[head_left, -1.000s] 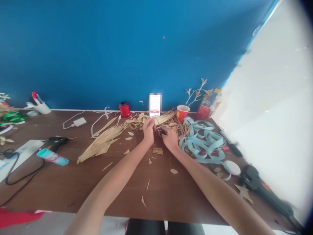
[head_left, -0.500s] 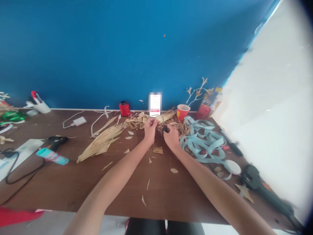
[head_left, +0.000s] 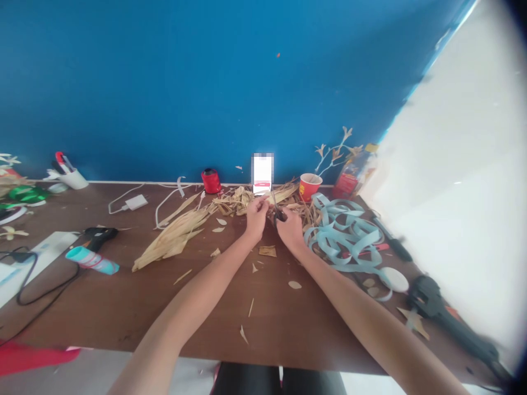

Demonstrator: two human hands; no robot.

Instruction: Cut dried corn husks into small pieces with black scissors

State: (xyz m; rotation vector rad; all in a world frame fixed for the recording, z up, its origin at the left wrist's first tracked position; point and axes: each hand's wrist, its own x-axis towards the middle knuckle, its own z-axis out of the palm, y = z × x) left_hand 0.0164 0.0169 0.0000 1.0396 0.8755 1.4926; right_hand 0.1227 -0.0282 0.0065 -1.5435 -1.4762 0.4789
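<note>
"What is the right hand (head_left: pixel 290 227) doing?"

"It's grasping slim, black-handled scissors (head_left: pixel 280 214), their blades pointing toward an upright, white-screened rectangular phone (head_left: pixel 262 173)."

"And the left hand (head_left: pixel 257 217)?"

"It's curling just beside them, before a pile of tan, papery strips (head_left: pixel 235 202); I can't tell whether it's gripping anything."

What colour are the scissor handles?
Black: the scissor handles in the right hand, seen in the head view.

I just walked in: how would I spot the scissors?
Below the blue wall is a brown table. Toward its far edge, the right hand holds the scissors. Dark-handled, they stand out from the pale dry leaves nearby.
</note>
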